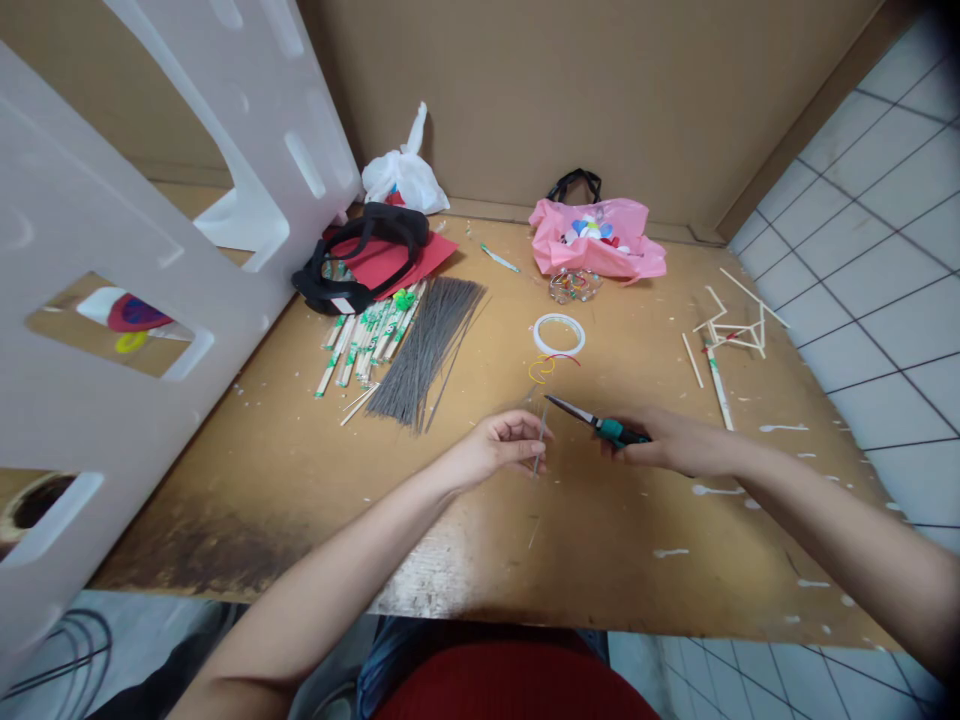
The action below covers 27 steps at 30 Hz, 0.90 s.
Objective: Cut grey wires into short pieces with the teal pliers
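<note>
My left hand [517, 443] pinches a short, thin grey wire [541, 440] between thumb and fingers, held roughly upright over the table. From the right, my right hand [652, 440] grips a pair of scissors [611, 430] with green and black handles. Their dark blades point left and look closed, with the tip close to the wire's upper end. Just beyond the hands lie a yellow and red thin wire [541, 370] and a white ring-shaped roll of tape [559, 335]. A large bundle of grey wires [427, 350] rests to the left.
Paper-wrapped chopsticks [352, 345], a black headset strap [364, 255] and red paper [442, 255] are at left. A white bag [405, 180] and pink bag [637, 240] stand at the back. A stick frame [739, 335] lies right. A white plastic panel [247, 150] borders the left.
</note>
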Tool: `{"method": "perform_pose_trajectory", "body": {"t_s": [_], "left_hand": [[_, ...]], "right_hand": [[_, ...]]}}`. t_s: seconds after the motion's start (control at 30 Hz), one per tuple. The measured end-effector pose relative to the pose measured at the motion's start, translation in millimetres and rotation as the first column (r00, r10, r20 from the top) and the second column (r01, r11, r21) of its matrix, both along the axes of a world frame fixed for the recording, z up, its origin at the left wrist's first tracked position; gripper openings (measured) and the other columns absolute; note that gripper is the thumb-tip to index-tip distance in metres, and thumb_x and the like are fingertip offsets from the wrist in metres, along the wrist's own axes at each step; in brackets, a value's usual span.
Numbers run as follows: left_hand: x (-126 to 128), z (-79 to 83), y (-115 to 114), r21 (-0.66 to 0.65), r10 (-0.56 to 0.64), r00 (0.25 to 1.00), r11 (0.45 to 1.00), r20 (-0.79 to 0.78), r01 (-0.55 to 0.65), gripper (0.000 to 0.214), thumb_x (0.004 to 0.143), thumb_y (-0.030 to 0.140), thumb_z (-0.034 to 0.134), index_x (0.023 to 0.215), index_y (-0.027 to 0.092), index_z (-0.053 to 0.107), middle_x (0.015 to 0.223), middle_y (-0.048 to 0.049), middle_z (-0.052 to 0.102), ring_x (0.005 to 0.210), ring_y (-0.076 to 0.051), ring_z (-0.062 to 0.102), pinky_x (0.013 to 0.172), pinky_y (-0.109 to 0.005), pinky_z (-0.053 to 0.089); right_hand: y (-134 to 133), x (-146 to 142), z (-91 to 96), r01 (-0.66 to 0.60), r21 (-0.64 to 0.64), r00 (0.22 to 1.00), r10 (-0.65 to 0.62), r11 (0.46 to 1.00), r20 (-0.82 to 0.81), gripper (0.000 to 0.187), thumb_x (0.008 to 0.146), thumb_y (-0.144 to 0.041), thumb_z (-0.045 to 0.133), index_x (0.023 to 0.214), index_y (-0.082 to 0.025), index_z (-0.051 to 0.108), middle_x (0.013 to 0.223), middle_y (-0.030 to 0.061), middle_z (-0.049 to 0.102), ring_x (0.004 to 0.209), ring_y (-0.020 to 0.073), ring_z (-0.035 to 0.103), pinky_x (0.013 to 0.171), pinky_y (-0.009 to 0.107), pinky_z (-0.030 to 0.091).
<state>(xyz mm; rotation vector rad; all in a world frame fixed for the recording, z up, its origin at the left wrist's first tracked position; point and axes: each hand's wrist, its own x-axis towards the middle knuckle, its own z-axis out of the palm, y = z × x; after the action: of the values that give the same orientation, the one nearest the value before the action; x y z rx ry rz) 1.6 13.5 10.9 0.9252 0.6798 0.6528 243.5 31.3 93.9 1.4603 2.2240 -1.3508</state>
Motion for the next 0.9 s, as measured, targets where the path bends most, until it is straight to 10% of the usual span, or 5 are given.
{"method": "perform_pose_trajectory", "body": {"t_s": [0.43,0.9], "left_hand": [[1.5,0.9,-3.1,-0.075,-0.083,0.996,0.993,0.038,0.086,0.029,0.067,0.027,0.073,0.089,0.013,0.062,0.068,-0.0012,0.063,0.059,-0.011,0.062,0.055,-0.024,0.052],[2.7,3.6,-4.7,-0.116,-0.113,0.993,0.986,0.034,0.116,0.030,0.065,0.025,0.074,0.089,0.012,0.063,0.068,-0.0010,0.062,0.057,-0.012,0.063,0.052,-0.024,0.053]], "right_hand": [[13.1,-11.3,-7.3,-0.010,-0.357,0.982,-0.057,0.934,-0.178,0.021,0.073,-0.026,0.049,0.089,-0.015,0.059,0.093,0.0063,0.066,0.084,0.0179,0.061,0.072,0.028,0.047],[9.0,-14.2,-8.8,-0.012,-0.442,0.959,-0.115,0.897,-0.259,0.018,0.074,-0.020,0.049,0.086,-0.013,0.059,0.085,0.0065,0.066,0.071,0.0157,0.062,0.064,0.027,0.047]]}}
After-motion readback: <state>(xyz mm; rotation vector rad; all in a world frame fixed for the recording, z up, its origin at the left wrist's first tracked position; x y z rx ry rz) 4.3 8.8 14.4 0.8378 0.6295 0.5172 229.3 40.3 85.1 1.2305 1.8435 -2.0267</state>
